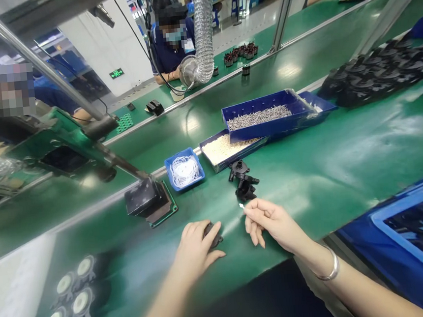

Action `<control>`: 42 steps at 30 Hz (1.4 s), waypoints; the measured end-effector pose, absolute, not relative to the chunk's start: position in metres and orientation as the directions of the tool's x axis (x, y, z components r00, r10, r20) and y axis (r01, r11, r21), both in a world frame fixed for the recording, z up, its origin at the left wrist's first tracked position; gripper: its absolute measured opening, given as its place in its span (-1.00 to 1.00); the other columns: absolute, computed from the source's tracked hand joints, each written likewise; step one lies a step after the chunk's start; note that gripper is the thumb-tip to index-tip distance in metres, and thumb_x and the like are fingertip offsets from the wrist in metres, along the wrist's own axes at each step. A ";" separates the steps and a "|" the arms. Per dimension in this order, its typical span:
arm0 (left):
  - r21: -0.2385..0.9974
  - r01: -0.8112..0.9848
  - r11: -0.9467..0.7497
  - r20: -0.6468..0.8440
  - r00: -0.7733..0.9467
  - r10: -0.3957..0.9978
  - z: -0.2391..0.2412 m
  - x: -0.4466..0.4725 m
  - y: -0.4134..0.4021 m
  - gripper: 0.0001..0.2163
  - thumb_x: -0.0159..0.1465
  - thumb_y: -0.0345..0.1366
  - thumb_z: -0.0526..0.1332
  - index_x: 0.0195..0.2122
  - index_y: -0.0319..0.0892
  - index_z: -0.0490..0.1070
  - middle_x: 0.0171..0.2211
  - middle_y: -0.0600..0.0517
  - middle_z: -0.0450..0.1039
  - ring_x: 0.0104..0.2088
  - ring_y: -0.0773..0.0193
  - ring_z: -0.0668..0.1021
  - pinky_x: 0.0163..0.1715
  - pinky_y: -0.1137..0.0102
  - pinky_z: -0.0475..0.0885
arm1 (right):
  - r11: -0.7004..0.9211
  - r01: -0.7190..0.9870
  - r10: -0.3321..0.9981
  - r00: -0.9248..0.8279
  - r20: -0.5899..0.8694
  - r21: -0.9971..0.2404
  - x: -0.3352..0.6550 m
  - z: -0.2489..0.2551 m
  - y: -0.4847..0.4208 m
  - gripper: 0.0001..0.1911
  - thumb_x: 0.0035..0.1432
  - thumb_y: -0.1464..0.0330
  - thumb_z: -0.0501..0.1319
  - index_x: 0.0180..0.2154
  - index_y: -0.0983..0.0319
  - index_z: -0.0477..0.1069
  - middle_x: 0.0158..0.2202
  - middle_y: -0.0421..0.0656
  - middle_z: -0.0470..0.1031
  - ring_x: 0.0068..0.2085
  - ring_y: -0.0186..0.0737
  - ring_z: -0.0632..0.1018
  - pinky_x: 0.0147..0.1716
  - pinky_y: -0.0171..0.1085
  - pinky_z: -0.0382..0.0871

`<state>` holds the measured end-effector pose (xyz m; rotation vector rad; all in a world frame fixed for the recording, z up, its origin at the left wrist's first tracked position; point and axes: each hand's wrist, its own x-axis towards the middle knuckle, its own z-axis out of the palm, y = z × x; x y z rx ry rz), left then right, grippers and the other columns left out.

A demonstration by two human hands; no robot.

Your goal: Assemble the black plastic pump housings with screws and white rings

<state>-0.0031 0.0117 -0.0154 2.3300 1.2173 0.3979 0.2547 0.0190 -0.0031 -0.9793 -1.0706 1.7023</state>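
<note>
**White piece (241,206) beside black part (214,237)**

The right hand (272,222) is pinching a tiny white piece, hovering just right of the black part that the left hand (196,248), fingers together, is holding down on the counter (327,168).

Factory assembly line: long green-matted tabletop (345,166), blue plastic parts trays (263,117), silver ribbed extraction hose (204,31), uniformed masked co-worker (172,43) opposite.

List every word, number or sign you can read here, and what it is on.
Green sign on the far wall: white marks, too small to read.
Badge on a co-worker's shirt: blurred, unreadable.
Black part under the left hand, white piece in the right hand: no print visible.
</note>
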 end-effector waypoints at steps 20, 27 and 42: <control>0.490 -0.768 0.413 -0.491 0.148 0.858 0.034 0.025 -0.013 -0.53 0.40 -0.03 0.03 0.20 -0.21 0.28 -0.22 -0.15 0.54 -0.26 0.18 0.58 -0.25 0.32 0.50 | -0.120 -0.002 0.870 -0.483 -0.104 -0.993 0.193 0.023 -0.003 -0.70 0.33 0.13 0.14 -0.28 0.24 0.37 -0.51 -0.21 0.48 -0.62 -0.38 0.47 -0.68 -0.42 0.25; 0.575 -0.720 0.389 -0.441 0.127 0.888 0.036 0.024 -0.018 -0.53 0.38 0.02 0.05 0.17 -0.18 0.31 -0.17 -0.14 0.54 -0.23 0.10 0.58 -0.21 0.23 0.50 | 0.262 0.235 0.880 -0.457 0.132 -0.936 0.181 0.024 -0.001 -0.78 0.40 0.27 0.07 -0.30 0.20 0.36 -0.51 -0.26 0.45 -0.61 -0.40 0.42 -0.57 -0.38 0.29; 0.979 -0.117 0.165 -0.180 -0.127 0.975 0.022 0.017 -0.030 -0.52 0.40 0.07 -0.05 0.18 -0.10 0.30 0.01 -0.08 0.46 0.00 0.11 0.50 0.07 0.23 0.34 | 0.619 0.471 0.766 -0.540 0.349 -0.629 0.164 0.019 -0.001 -0.78 0.45 0.41 -0.06 -0.26 0.24 0.29 -0.42 -0.15 0.45 -0.43 -0.24 0.49 -0.43 -0.27 0.27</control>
